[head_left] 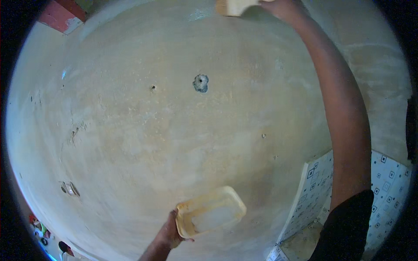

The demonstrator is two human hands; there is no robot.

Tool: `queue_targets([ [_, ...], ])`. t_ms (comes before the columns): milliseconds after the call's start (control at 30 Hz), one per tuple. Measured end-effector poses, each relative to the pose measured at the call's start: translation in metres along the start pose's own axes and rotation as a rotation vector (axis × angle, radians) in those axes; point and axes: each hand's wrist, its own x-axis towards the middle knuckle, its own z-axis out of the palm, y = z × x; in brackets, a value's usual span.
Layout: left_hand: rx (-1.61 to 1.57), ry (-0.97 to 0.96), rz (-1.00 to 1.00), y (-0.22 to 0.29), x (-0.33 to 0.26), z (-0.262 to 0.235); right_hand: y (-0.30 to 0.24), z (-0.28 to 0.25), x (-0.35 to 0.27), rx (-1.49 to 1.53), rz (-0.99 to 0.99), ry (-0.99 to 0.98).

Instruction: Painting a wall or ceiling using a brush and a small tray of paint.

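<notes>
Low in the middle, my left hand [170,231] grips one end of a shallow rectangular yellowish tub [181,226], its fingers closed on the rim. A whitish, watery liquid [215,217] lies in it. My right arm reaches up along the right side. At the top edge my right hand [285,9] is closed on the pale handle of a wide brush [237,6], partly cut off by the picture's edge. The brush's tan bristles point left and appear to be against the beige plastered wall [174,130]. A shiny wet patch [200,15] shows beside them.
A rough-edged hole [200,83] and several smaller ones pit the wall. At the lower left is a wall fitting [69,189]. Patterned tile panels [310,191] stand at the lower right. A red block-like ledge [61,18] juts in at the upper left. A person [66,250] is at the lower left.
</notes>
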Motion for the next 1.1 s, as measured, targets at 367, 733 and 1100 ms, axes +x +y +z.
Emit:
queue_targets([
  [367,-0.178,0.175,0.188,0.148,0.054,0.071,0.22,0.03,0.036,-0.473,0.138,-0.182],
  [733,0.046,0.085,0.288,0.238,0.09,0.113,0.081,-0.013,0.041,0.079,-0.068,-0.295],
  [1100,0.042,0.084,0.278,0.261,0.124,0.153,0.331,0.093,0.126,-0.346,0.031,-0.095],
])
